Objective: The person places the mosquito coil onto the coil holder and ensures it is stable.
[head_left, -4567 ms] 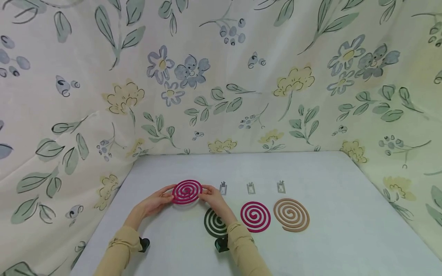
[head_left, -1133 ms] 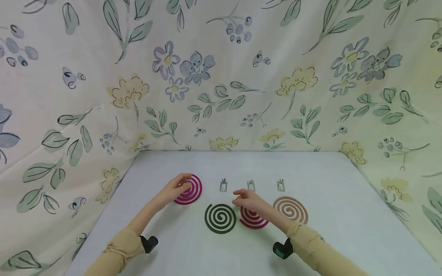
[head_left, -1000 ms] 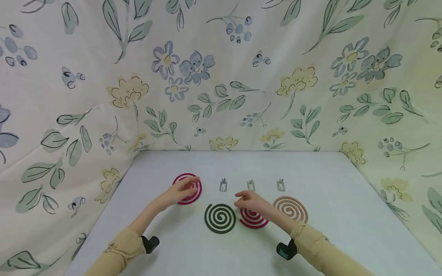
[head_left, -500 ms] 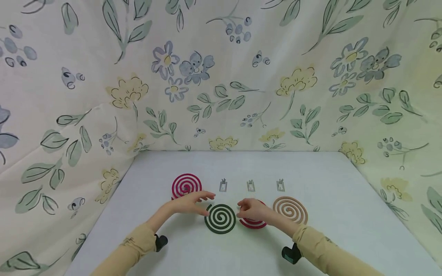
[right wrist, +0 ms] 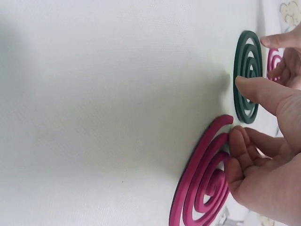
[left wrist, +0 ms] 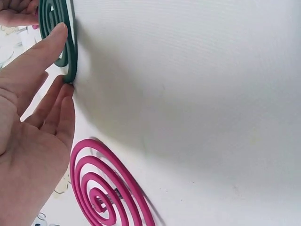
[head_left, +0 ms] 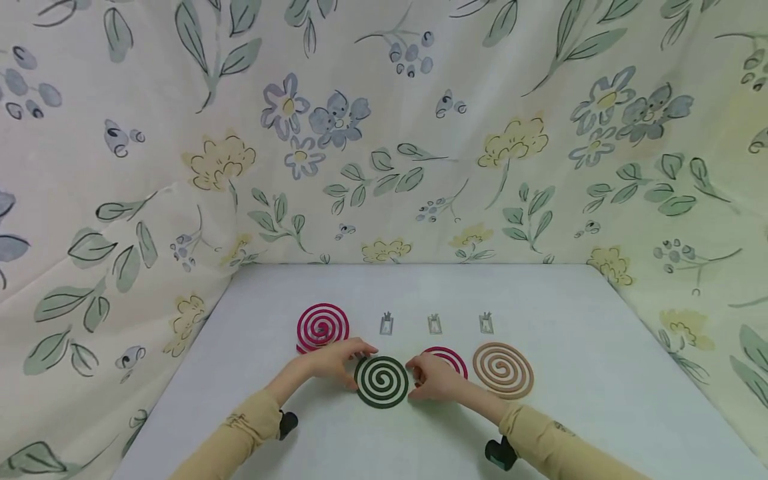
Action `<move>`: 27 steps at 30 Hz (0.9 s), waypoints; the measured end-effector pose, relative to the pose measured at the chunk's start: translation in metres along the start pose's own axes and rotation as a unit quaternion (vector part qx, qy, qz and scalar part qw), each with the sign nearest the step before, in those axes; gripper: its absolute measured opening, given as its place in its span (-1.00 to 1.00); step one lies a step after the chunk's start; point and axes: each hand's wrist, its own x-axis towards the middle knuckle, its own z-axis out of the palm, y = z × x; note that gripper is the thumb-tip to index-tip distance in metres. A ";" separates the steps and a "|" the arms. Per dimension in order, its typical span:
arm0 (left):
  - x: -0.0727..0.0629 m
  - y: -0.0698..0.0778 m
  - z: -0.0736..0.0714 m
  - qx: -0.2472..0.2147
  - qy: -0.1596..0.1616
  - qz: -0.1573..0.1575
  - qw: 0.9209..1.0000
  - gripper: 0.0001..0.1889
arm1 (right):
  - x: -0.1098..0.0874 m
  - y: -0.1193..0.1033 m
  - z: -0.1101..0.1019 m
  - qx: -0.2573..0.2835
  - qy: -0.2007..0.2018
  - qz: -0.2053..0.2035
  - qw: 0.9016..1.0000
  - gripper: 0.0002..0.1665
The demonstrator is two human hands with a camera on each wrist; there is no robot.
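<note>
A dark green mosquito coil lies on the white table between my two hands. My left hand reaches its left edge, thumb and fingers spread around the rim; in the left wrist view the fingertips appear to touch the coil's outer end. My right hand is beside the right edge, thumb extended and the other fingers loosely bent, with a small gap visible in the head view. Beneath the right hand lies a magenta coil, partly covered. Another magenta coil sits behind the left hand, a bit of metal showing at its centre.
A tan coil lies to the right. Behind the coils stand three small metal coil stands in a row: the left stand, the middle stand and the right stand. Floral cloth hangs behind and beside the table.
The magenta coil, held in both hands earlier, now rests at the left, released. My left hand has moved from it to the green coil; my right hand has come down to the green coil's right side.
</note>
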 end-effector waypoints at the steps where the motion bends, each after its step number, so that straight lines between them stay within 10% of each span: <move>1: 0.000 -0.001 0.001 0.000 0.003 0.002 1.000 -0.28 | 0.000 0.000 0.001 -0.002 0.002 -0.003 1.000 -0.46; 13: -0.004 -0.008 0.015 0.021 0.052 0.035 0.998 -0.32 | 0.006 0.002 0.008 -0.005 0.009 -0.015 1.000 -0.43; 27: -0.014 -0.010 0.018 0.010 0.062 -0.001 0.998 -0.32 | 0.005 0.000 0.007 -0.010 0.020 -0.033 0.999 -0.45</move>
